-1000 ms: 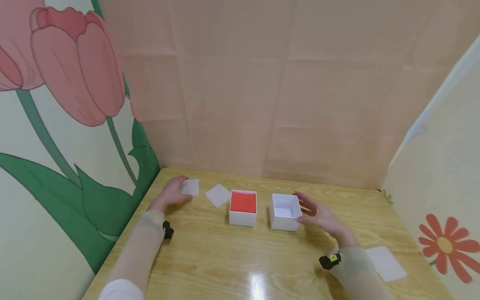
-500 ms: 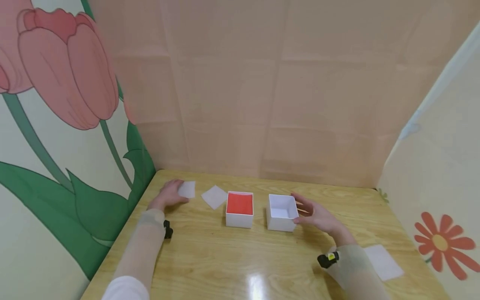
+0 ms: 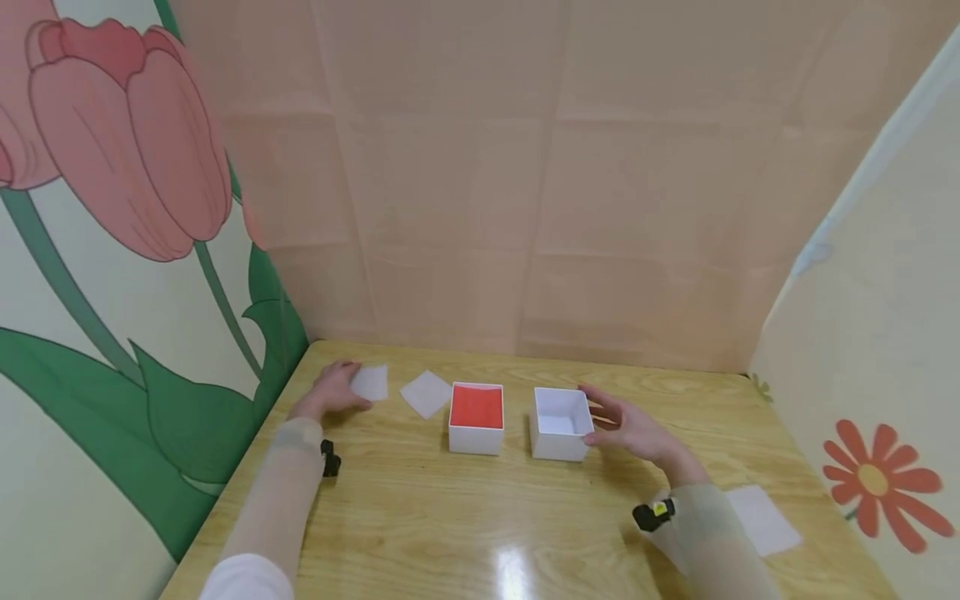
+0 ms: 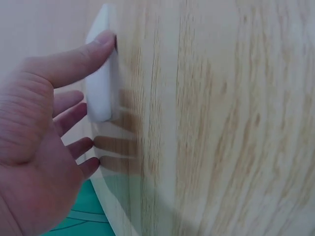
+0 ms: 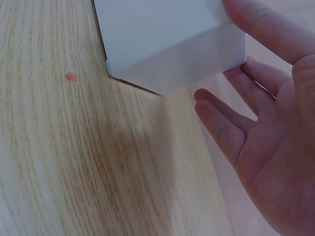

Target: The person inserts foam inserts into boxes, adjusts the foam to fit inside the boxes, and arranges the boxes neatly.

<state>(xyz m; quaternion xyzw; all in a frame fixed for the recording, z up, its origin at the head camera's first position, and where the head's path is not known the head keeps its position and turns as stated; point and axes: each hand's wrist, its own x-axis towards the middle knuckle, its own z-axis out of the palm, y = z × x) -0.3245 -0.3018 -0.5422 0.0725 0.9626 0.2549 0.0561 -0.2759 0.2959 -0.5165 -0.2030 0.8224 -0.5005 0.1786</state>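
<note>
At the far left of the table, my left hand (image 3: 337, 387) has its thumb and fingers curled about a flat white square piece (image 3: 370, 382). In the left wrist view, the thumb lies over this white piece (image 4: 101, 73), with some fingers partly behind it. My right hand (image 3: 630, 429) holds an open white box (image 3: 559, 447) by its right side, thumb at the near corner and fingers at the far corner. From the right wrist view, the box (image 5: 167, 44) stands on the wood and the lower fingers are apart from it. The box's inside looks bare.
Left of the held box stands a second white box (image 3: 476, 442) filled with something flat and red (image 3: 477, 407). A white square sheet (image 3: 427, 394) lies beside it. Another white sheet (image 3: 763, 521) lies by the right forearm, which partly covers white material. Patterned cloth walls surround the wooden table (image 3: 420, 517).
The head view has shifted slightly, so everything sits a little further left in it. Both hands keep the same places at the white piece and the box.
</note>
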